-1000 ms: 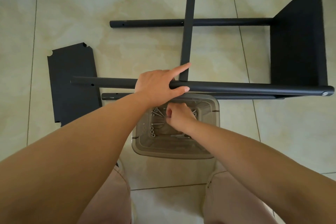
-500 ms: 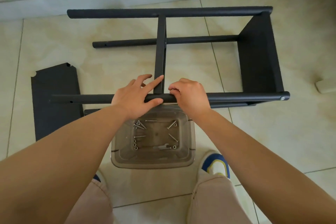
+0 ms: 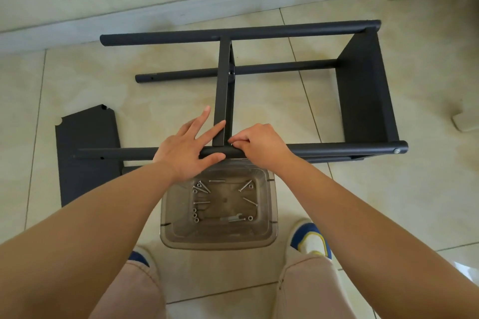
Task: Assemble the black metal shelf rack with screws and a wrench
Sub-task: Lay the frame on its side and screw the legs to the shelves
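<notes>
— Tiled floor (image 3: 388,202) runs wide on the right and between the rails; what hems me in?

— Along the top, the baseboard (image 3: 155,15) sits just behind the far tube of the rack frame (image 3: 363,90). At the left a loose shelf panel (image 3: 85,153) lies flat under the near tube's end. Close to my feet, the clear plastic bin (image 3: 217,238) sits just below the near tube (image 3: 337,149), with screws (image 3: 202,186) and a small wrench (image 3: 233,217) scattered in its bottom.

— And my hands?

— Both are on the near tube where the middle crossbar (image 3: 223,101) meets it. My left hand (image 3: 186,150) lies over the tube with fingers spread and straight, the forefinger touching the crossbar, the thumb along the tube's front. My right hand (image 3: 261,147) has its fingers curled at the joint, pinching something small and silvery; I cannot tell what it is.
</notes>
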